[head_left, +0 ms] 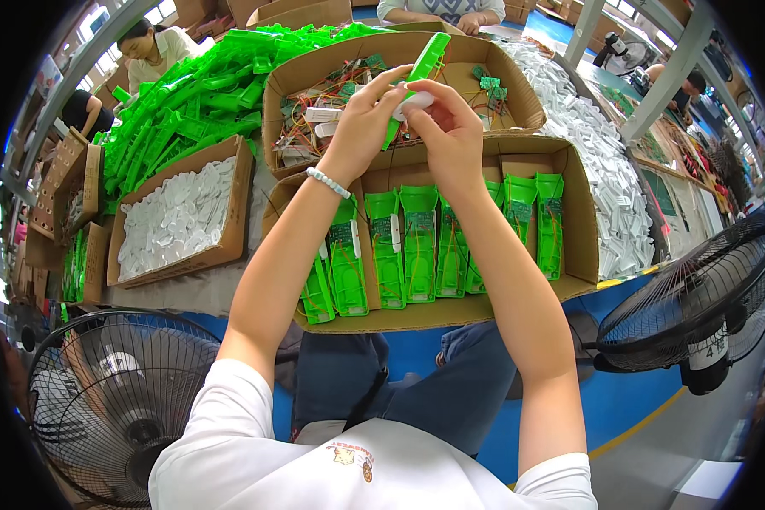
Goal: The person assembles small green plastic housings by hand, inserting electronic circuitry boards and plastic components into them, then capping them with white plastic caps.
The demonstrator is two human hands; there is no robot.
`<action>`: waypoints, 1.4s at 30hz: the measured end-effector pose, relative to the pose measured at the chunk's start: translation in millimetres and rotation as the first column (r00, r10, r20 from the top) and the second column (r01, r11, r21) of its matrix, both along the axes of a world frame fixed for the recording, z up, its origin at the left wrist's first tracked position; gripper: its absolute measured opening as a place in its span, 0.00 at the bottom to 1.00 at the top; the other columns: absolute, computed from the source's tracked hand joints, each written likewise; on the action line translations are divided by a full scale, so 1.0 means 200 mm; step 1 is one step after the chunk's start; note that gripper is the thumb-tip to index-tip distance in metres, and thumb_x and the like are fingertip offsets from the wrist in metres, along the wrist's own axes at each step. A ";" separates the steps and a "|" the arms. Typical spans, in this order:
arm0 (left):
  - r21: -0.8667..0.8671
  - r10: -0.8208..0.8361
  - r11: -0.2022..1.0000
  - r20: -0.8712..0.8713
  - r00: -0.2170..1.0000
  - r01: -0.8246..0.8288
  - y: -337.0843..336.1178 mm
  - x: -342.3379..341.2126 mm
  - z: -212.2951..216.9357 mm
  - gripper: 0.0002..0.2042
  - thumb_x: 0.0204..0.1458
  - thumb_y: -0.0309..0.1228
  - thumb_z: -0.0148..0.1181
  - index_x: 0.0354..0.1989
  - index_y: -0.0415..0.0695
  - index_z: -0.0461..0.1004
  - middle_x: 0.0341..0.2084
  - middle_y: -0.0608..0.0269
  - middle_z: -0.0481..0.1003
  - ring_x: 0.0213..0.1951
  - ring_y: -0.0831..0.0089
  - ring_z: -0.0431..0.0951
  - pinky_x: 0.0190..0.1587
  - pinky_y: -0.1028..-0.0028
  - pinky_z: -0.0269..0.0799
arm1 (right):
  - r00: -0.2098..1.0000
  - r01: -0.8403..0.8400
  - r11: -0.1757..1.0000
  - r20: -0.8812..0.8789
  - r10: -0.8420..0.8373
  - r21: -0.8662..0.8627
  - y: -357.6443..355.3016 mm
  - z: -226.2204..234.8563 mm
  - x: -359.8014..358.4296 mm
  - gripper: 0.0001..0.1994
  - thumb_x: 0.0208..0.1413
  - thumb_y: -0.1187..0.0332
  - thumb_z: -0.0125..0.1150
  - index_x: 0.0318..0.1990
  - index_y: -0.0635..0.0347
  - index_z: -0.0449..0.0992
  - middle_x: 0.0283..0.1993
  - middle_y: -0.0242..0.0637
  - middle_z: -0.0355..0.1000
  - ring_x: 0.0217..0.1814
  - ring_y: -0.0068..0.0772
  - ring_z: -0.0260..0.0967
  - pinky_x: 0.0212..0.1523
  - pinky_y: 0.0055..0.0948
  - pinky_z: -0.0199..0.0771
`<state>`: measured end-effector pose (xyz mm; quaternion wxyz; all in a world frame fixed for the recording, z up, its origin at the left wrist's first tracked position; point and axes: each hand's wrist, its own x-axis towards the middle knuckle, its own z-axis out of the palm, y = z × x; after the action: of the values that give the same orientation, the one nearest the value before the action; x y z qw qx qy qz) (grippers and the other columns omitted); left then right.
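Note:
Above the far cardboard box, my left hand [367, 119] is closed round a slim green plastic casing [429, 61], which is held tilted. My right hand [449, 127] meets it from the other side, its fingers pinching a small white oval plastic piece [416, 104] against the casing. Fingers cover part of both pieces. Below my wrists, a cardboard box [450, 316] holds a row of green casings [419, 246] with circuit boards and thin wires inside. The far box [506, 64] contains wired circuit boards and white parts.
Green casings are heaped [204, 93] at the far left. A box of white pieces [178, 217] stands at left, and more white parts [582, 144] are piled at right. Black fans stand at left [119, 399] and right [688, 293]. Other people sit across the table.

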<state>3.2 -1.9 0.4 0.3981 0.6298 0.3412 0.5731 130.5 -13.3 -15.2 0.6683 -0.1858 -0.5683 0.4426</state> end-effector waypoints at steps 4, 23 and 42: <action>-0.025 -0.012 1.000 0.004 1.000 0.012 -0.01 -0.01 0.00 0.17 0.62 0.29 0.46 0.58 0.42 0.70 0.46 0.63 0.73 0.47 0.78 0.71 0.51 0.77 0.67 | 1.000 -0.007 1.000 0.024 0.008 -0.022 0.00 0.00 0.00 0.13 0.56 0.79 0.56 0.49 0.65 0.74 0.39 0.33 0.73 0.36 0.19 0.70 0.38 0.20 0.72; -0.036 -0.051 0.998 0.028 0.998 0.052 0.04 -0.03 -0.03 0.18 0.62 0.33 0.50 0.59 0.42 0.69 0.45 0.64 0.73 0.46 0.79 0.72 0.49 0.78 0.68 | 1.000 -0.004 0.999 0.018 0.005 -0.034 0.01 0.00 -0.01 0.12 0.56 0.79 0.56 0.48 0.65 0.73 0.37 0.31 0.70 0.35 0.18 0.69 0.34 0.18 0.72; -0.001 -0.016 1.000 -0.078 0.997 0.016 0.02 -0.02 -0.02 0.18 0.62 0.29 0.45 0.59 0.41 0.67 0.41 0.63 0.74 0.43 0.79 0.72 0.46 0.78 0.69 | 1.000 0.004 0.997 0.028 -0.002 -0.071 0.00 0.01 0.00 0.09 0.56 0.77 0.57 0.44 0.64 0.75 0.33 0.32 0.71 0.30 0.16 0.67 0.28 0.18 0.69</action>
<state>0.0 2.2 -3.9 0.3892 0.6544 0.3517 0.5446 131.4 -13.2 -13.1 0.6538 -0.2163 -0.5614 0.4588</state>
